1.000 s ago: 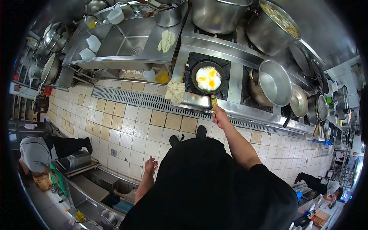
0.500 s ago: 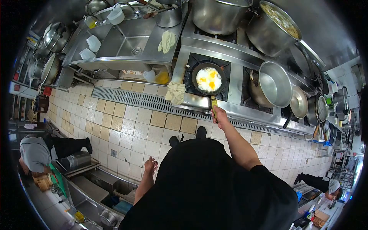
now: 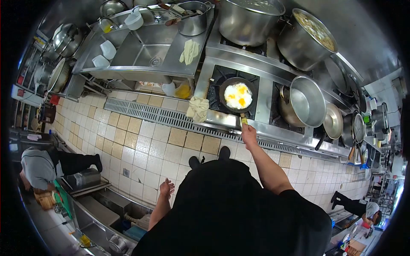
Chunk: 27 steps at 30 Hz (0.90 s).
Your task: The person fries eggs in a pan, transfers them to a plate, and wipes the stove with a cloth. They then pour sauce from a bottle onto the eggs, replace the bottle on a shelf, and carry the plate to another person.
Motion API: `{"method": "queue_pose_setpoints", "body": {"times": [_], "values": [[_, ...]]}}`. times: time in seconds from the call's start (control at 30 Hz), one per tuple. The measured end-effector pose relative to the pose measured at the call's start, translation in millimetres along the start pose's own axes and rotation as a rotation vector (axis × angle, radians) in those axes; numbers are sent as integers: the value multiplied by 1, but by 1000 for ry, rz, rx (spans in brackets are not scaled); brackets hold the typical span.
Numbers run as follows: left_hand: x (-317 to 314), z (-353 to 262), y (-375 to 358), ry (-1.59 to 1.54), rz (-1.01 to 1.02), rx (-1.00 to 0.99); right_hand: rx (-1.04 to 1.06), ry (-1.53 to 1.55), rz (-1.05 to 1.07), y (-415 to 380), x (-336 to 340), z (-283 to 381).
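Observation:
A dark frying pan [image 3: 223,102] sits over the front left burner of the stove, and several fried eggs [image 3: 238,95] with white edges and yellow yolks lie in it. My right hand [image 3: 249,135] is wrapped round the pan's handle [image 3: 244,120], which points toward me over the stove's front edge. Down by my side, my left hand [image 3: 167,187] hangs above the floor with fingers apart and nothing in it. A cream cloth [image 3: 197,109] drapes over the stove's front left corner, left of the pan.
A wide silver pot [image 3: 306,102] stands right of the pan, beside a smaller pan [image 3: 332,121]. Two tall stockpots [image 3: 250,25] stand behind. Left is a sink [image 3: 150,48] with a cloth [image 3: 188,52]. Co-workers [image 3: 39,168] bend over counters at far left and far right.
The whole view has shifted slightly downward. My right hand has slid forward along the handle, closer to the pan. The eggs have turned a little with the pan; my left hand stays low.

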<state>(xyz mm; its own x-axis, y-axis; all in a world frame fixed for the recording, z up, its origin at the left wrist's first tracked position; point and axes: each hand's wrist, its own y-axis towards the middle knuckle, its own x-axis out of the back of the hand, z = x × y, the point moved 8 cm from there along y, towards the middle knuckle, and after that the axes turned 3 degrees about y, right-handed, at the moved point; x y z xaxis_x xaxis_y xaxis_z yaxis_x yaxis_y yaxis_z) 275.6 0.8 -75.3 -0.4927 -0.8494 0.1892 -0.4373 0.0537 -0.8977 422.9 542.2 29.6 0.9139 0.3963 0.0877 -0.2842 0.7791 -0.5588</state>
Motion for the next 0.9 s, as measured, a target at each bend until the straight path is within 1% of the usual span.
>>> {"method": "queue_pose_setpoints", "body": {"times": [0.07, 0.1, 0.13, 0.2, 0.27, 0.33, 0.4, 0.5, 0.57, 0.6, 0.67, 0.7, 0.73, 0.8, 0.87, 0.9], "values": [[2, 5, -1, 19, -7, -3, 118, -93, -16, 12, -10, 0], [3, 7, -1, 37, -7, 18, 58, -38, 42, 5, -16, 6], [2, 7, 0, 54, -5, 37, 64, -34, 43, -2, -17, 19], [4, 5, 3, 33, -7, 33, -18, 20, 64, -15, -17, 28], [5, 6, 4, -15, -14, 32, -5, 49, 74, -5, -15, 27], [5, 4, 0, -14, -9, 22, 52, 7, -6, 3, -10, 33], [4, 3, -2, -16, -1, 6, 57, -9, 2, 7, -13, 32], [3, 7, -2, -27, -10, 48, 75, 35, 63, 4, -13, 33], [2, 9, -5, -39, -31, 49, 10, -4, 95, -1, -2, 31], [2, 12, -5, -44, -32, 52, 9, -9, 99, -2, -1, 34], [3, 15, -6, -39, -27, 21, 5, -3, 40, -2, 6, 38], [2, 15, -7, -35, -22, 19, 32, -45, -6, 9, 5, 33], [1, 19, -8, -16, -4, 31, 33, -43, -11, 14, 1, 28], [0, 23, -9, 2, 13, 40, 123, -59, -11, 18, -12, 29], [0, 26, -6, -12, 19, 49, 119, 1, 22, 14, -12, 24], [-1, 24, -6, -14, 19, 49, 46, -7, 54, 4, -8, 25]]}}
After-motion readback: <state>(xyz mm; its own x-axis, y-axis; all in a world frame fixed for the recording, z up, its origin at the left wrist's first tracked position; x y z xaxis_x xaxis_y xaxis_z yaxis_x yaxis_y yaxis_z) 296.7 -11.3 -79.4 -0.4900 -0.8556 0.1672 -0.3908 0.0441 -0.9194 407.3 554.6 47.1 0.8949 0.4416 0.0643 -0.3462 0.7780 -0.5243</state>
